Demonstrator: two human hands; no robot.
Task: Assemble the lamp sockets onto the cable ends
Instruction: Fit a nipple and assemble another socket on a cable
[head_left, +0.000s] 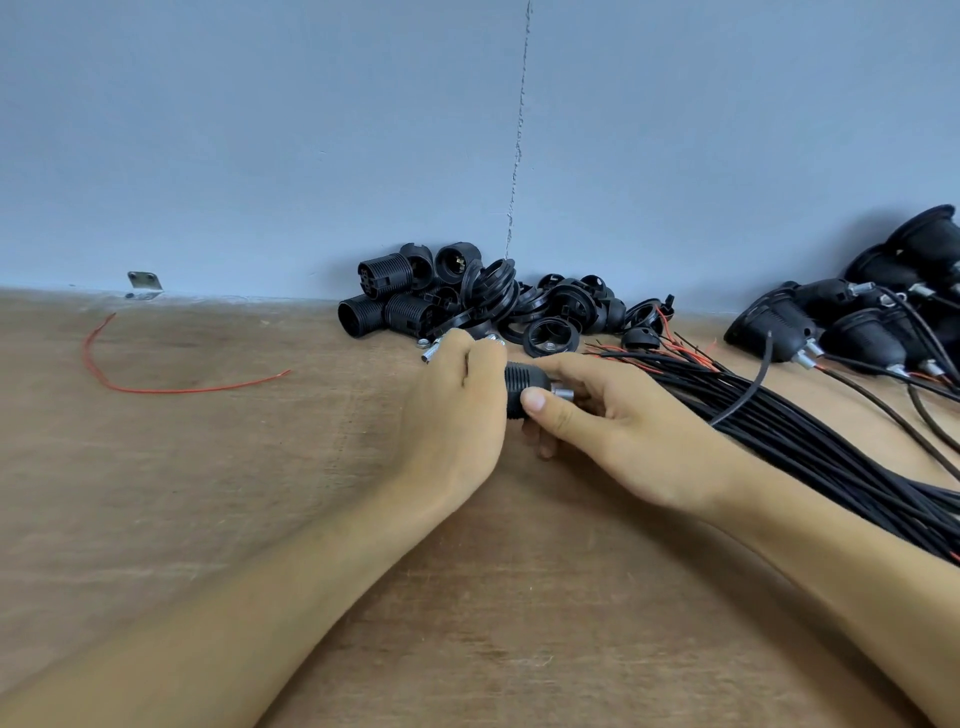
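My left hand (457, 410) and right hand (618, 436) clasp the socket (525, 383) beside the cable bundle (789, 436) — probably light and rigid; grip its ribs.

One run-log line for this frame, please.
step: socket assembly | left hand: grips socket | right hand: pinches socket | cable bundle: on table, right

Tabletop (208, 493): worn brown wood before me.
Wall (260, 130): blue, one vertical crack.
Bracket (145, 283): small, metal, at wall's foot, my left.
Wire (156, 388): red, loose, curved.
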